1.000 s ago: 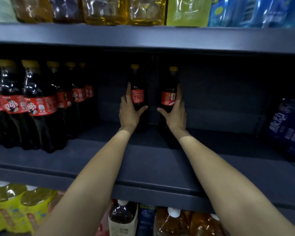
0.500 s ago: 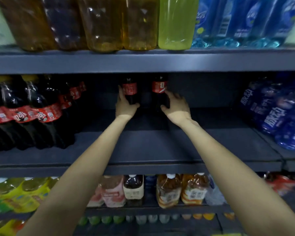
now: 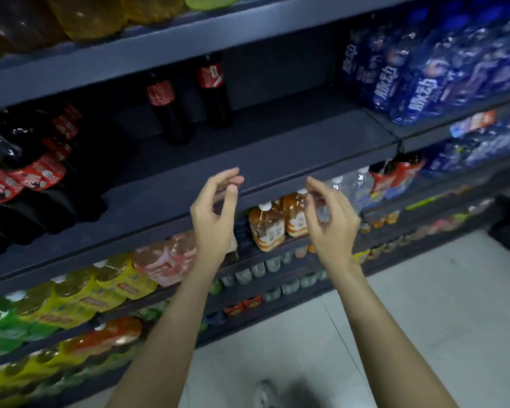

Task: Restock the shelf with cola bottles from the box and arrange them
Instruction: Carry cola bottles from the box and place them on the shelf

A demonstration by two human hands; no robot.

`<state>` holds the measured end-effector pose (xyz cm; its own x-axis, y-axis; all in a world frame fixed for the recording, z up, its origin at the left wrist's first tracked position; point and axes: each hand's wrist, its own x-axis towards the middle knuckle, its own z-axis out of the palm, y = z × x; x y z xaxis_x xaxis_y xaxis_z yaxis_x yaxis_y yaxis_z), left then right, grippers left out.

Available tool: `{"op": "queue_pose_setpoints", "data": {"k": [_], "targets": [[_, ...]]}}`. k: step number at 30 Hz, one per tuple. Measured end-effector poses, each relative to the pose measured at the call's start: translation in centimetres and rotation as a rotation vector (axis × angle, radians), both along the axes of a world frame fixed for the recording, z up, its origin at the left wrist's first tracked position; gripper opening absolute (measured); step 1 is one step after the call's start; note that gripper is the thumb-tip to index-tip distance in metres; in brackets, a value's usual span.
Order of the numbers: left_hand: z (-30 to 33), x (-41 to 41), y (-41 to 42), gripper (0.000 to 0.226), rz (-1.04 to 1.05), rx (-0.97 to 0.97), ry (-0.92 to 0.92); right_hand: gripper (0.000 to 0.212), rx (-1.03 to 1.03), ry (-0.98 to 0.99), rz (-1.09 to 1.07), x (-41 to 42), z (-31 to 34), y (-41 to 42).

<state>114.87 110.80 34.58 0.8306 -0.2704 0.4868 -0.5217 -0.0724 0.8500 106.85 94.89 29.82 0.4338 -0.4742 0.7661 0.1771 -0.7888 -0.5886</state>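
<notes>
Nearest, the left hand (image 3: 215, 213) and right hand (image 3: 330, 219) hang in front of the shelf (image 3: 277, 160) edge, both empty, fingers loosely curled and apart, touching nothing. Behind them the dark shelf board lies bare in the middle, and at its back two cola bottles (image 3: 189, 95) stand upright side by side, near each other, well apart from the hands. Farther left a row of larger cola bottles (image 3: 36, 178) fills the shelf, and blue bottles (image 3: 418, 81) crowd the right.
</notes>
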Motion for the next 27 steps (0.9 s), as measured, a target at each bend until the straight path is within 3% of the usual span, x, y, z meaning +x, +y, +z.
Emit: {"op": "queue_pose_setpoints", "data": {"k": [6,14,20,27], "targets": [[-7.4,-10.8,-7.1,0.019,-0.154,0.232,0.088,0.032,0.138,0.463,-0.09,-16.1,-7.7,-6.2],[-17.9,-24.6,-21.7,0.023,-0.525,0.756,0.577,0.035,0.61,1.007,-0.219,-38.7,-13.7,-17.0],[-24.0,-33.5,-34.6,0.023,-0.769,1.006,0.626,0.033,0.881,1.04,-0.465,-53.1,-17.1,-24.7],[-27.6,-46.7,-52.6,0.028,-0.893,1.018,0.683,0.028,1.068,0.99,-0.719,-67.0,-20.1,-36.5]]}}
